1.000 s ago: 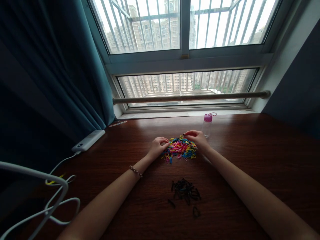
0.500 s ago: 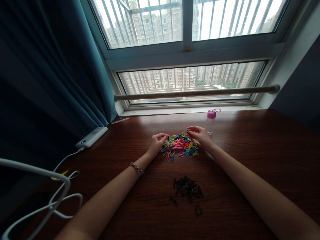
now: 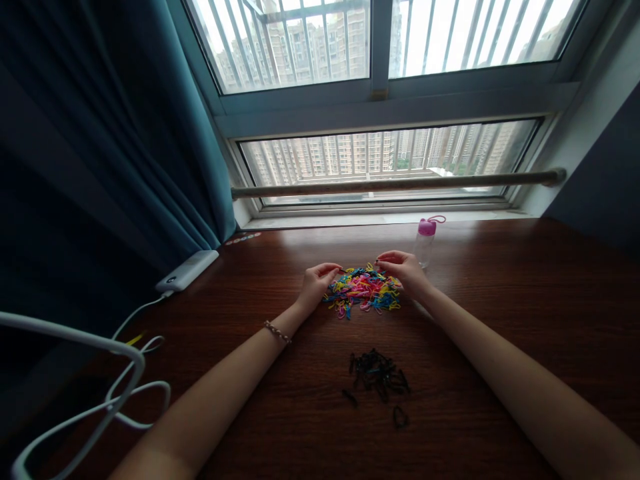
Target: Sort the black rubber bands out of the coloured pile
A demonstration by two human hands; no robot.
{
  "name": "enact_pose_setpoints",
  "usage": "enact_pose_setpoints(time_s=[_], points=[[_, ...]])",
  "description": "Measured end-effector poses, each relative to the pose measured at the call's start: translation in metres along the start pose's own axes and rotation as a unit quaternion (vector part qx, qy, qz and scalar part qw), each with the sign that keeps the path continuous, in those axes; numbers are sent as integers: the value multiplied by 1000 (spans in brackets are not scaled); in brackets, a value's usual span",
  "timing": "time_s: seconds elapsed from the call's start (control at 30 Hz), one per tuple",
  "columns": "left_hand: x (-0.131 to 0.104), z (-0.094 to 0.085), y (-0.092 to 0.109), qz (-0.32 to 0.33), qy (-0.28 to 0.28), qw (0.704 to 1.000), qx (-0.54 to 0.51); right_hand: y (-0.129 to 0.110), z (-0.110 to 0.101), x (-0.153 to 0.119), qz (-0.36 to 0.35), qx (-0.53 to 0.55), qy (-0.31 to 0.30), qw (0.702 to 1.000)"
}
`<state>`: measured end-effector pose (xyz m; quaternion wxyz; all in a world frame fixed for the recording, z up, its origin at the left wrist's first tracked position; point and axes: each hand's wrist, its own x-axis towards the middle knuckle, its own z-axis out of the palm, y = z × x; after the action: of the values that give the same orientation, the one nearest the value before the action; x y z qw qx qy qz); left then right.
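A heap of small colourful elastic hair bands (image 3: 364, 291) lies between my two hands on the dark wooden table. My left hand (image 3: 315, 283) is at its left edge, thumb and fingers pinched on a small black hair band (image 3: 342, 270). On the right side of the heap, my right hand (image 3: 403, 271) is also pinched, and a bit of black hair band (image 3: 377, 262) shows at its fingertips. Closer to me lies a pile of black hair bands (image 3: 379, 373). Beside that pile, a single black loop (image 3: 400, 417) and a thin black piece (image 3: 349, 398) lie apart.
Behind my right hand stands a clear bottle (image 3: 425, 248) with a pink cap. A white power strip (image 3: 189, 272) lies at the left by the blue curtain (image 3: 200, 167). Its white cable (image 3: 75, 338) loops along the left side. A rail (image 3: 400, 185) crosses the window.
The black band in my left fingers has swung from hanging down to pointing right. Both hands stay by the heap; the whole view has shifted slightly.
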<state>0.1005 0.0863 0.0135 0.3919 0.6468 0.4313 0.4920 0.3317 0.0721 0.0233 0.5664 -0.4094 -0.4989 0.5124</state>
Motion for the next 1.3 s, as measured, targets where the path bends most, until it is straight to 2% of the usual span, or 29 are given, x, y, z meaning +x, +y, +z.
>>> enact_pose_setpoints(time_s=[0.1,0.23,0.33,0.4,0.43,0.5,0.6,0.67,0.7,0.77,0.87,0.93,1.0,1.1,1.2,1.23,1.3], points=[[1,0,-3,12,-3,1000,-6,2,-1,1,-18,-34,11,999],[-3,2,-1,19,-9,1000,1,1,1,0,-6,-23,17,1000],[-13,8,8,49,-17,998,32,1,2,1,12,-2,11,1000],[-24,15,18,87,-44,993,61,1,2,1,12,9,-3,1000],[-31,19,24,113,-74,988,73,1,1,2,10,14,-11,1000],[-43,27,36,172,-173,965,92,0,1,2,9,23,-24,999],[-56,35,51,245,-323,906,126,-1,0,1,24,31,-35,999],[-60,37,56,273,-357,881,150,-2,-1,0,38,37,-44,998],[-59,36,57,280,-355,878,159,-3,-1,0,44,42,-51,997],[-55,31,56,281,-318,890,168,-4,-1,0,54,59,-68,994],[-40,17,45,256,-183,932,180,-6,0,-1,72,87,-82,990],[-27,6,33,228,-90,948,204,-7,1,-1,82,96,-81,989],[-16,-5,21,193,-46,953,230,-8,2,-2,89,94,-87,988],[-6,-13,10,128,-54,961,240,-12,6,-5,97,70,-123,985],[-4,-13,8,111,-110,957,245,-22,11,-13,117,15,-216,969],[-5,-12,9,119,-128,952,253,-27,14,-17,134,-6,-269,954],[-5,-10,11,139,-154,940,270,-37,19,-25,186,-45,-398,897]])
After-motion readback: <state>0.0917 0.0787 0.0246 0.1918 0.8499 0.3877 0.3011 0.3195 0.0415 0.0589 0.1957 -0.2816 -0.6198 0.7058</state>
